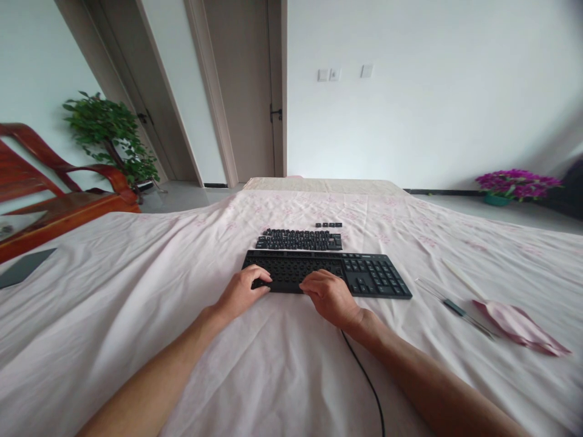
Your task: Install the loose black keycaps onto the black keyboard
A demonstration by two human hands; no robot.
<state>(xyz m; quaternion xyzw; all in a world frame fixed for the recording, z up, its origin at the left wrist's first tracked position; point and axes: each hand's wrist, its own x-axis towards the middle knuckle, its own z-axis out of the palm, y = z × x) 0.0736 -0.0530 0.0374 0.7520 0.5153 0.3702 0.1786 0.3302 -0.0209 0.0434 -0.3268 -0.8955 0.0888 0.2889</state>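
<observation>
A black keyboard [283,270] lies on the cloth, its left and middle sections stripped of keycaps, while the number pad on the right keeps its keys. My left hand [241,292] grips its front left corner, fingers over the top and thumb along the front edge. My right hand [330,296] is closed at the front edge, right of the middle, its fingertips curled down; whatever they pinch is hidden. Loose black keycaps [298,240] stand in rows just behind the keyboard. Several more small keycaps [328,225] sit farther back in a short line.
To the right lie a thin tool with a dark handle [454,308], a pale stick [460,274] and a folded pink cloth [521,328]. A black cable [368,377] runs toward me under my right forearm. A dark flat object [26,268] rests at the left edge.
</observation>
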